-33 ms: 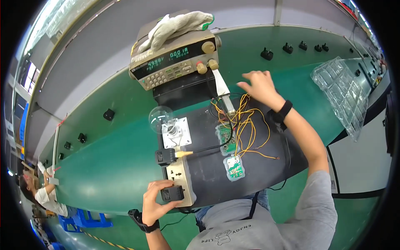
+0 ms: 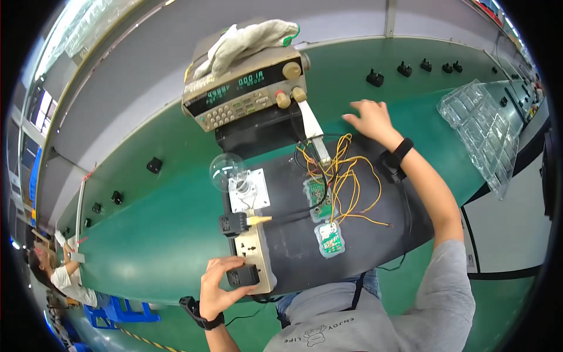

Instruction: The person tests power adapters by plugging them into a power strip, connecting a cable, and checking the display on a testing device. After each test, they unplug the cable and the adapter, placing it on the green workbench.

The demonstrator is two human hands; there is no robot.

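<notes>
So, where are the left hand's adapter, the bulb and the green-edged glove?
Held adapter [image 2: 243, 275]: head view, black casing.
Bulb [image 2: 223, 172]: head view, glass globe.
Green-edged glove [image 2: 245, 43]: head view, fabric middle.

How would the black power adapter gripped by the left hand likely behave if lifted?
The black power adapter is probably stiff, given its boxy case. It looks light, being small beside the left hand. Sitting on the power strip, it may resist.

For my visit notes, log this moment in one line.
left hand: holding black box-shaped plastic adapter on cream rectangular power strip | right hand: empty, over green tabletop
</notes>
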